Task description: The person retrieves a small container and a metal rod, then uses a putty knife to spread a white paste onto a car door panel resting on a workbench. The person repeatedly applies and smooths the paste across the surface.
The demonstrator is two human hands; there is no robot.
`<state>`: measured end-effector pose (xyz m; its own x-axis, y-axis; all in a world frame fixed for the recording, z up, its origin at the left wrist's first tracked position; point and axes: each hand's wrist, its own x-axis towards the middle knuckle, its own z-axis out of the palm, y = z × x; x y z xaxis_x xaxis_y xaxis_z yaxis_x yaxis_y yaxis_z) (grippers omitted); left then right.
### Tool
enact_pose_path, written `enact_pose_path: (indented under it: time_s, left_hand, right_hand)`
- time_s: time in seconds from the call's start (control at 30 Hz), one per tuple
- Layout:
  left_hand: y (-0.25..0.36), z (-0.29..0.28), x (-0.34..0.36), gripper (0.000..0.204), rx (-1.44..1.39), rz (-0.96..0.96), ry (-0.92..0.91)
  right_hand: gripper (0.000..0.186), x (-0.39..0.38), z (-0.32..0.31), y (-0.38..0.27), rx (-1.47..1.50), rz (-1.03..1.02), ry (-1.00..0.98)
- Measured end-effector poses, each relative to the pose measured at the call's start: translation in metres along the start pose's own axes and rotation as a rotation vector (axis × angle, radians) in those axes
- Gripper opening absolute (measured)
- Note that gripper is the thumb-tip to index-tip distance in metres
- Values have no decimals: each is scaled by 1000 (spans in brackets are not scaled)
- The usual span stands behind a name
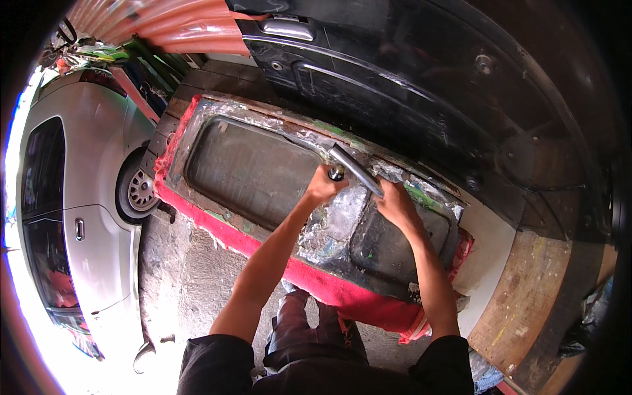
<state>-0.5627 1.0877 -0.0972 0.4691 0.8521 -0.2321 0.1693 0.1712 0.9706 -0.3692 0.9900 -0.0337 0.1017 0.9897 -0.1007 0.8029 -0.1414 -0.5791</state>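
My left hand (322,186) and right hand (395,201) both grip the metal tool (354,168), its long axis slanting up-left across the sanded panel (250,171) between them

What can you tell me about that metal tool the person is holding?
The metal tool is a short silvery bar or tube, shiny and seemingly bare steel. It lies tilted over the stripped car door panel, near its middle bar. The left hand grips its knobbed lower part; the right hand touches its lower end.
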Motion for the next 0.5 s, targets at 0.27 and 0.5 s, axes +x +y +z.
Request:
enact_pose_path:
  time_s: [0.27, 0.5]
  left_hand:
    - [-10, 4, 7, 26, -49, 83, -38]
    - [-9, 0, 7, 22, 25, 67, -26]
  right_hand:
    - [14, 16, -6, 34, 369, 90, 450]
    - [26, 8, -10, 22, 121, 87, 218]
